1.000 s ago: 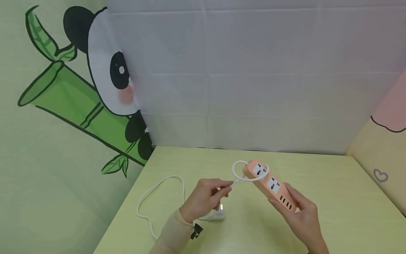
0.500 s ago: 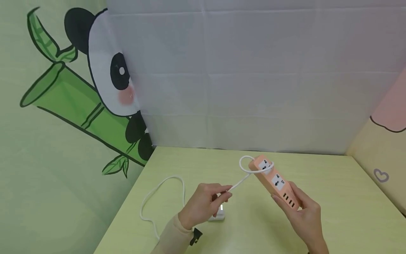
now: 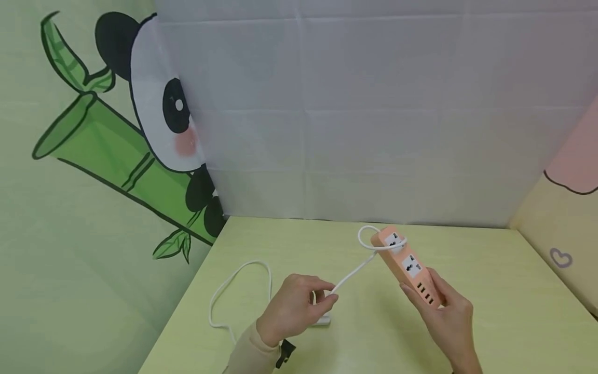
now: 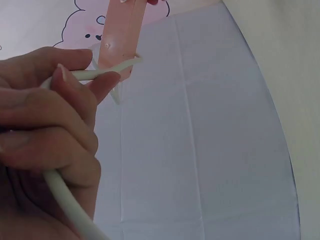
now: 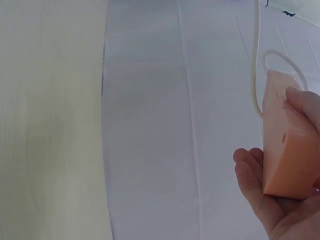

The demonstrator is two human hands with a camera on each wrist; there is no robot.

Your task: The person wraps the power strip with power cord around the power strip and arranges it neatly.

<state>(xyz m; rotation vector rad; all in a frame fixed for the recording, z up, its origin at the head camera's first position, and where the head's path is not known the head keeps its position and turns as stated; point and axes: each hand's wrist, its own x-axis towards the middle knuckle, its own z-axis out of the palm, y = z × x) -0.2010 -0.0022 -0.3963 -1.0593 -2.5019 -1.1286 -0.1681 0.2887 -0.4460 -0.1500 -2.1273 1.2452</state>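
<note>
An orange power strip with two white sockets and several USB slots is held up at a tilt above the table. My right hand grips its lower end, thumb on one side and fingers on the other, as the right wrist view also shows. A white cord makes a loop around the strip's far end. My left hand pinches this cord between thumb and fingers, and more cord passes under its curled fingers in the left wrist view. The white plug lies on the table, mostly hidden behind my left hand.
The slack cord curves over the left part of the pale yellow table. A black buckle hangs at the left wrist. A grey-white cloth stands behind the table, with a panda-printed wall at left.
The power strip has moved up and slightly right with my right hand. My left hand has drawn down and a little left, and the cord between the hands is longer and straighter.
</note>
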